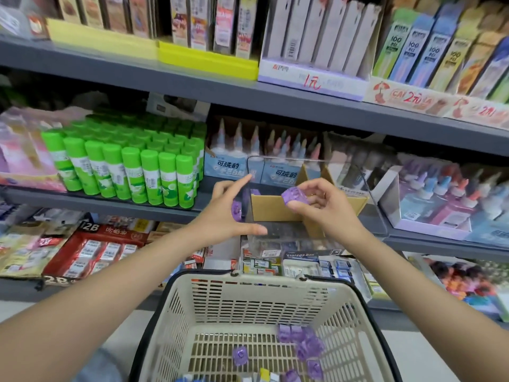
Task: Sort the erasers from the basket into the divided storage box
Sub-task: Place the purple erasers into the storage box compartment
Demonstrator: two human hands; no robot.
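My right hand (321, 205) pinches a purple wrapped eraser (294, 196) above the clear divided storage box (369, 188) on the middle shelf. A cardboard divider (271, 206) stands inside the box, and a purple eraser (237, 210) lies in its left compartment. My left hand (231, 208) is spread against the box's left side, forefinger at the top rim and thumb along the front bottom edge. Below, the beige plastic basket (209, 293) holds several purple erasers (307, 344) at its right and front, plus small blue, yellow and white items at the lower edge.
Green glue sticks (132, 172) stand in rows left of the box. Liquid glue bottles (234, 150) stand behind it, more bottles at the right (440, 194). The shelf below carries packs of erasers and a carton labelled storage box (300, 256).
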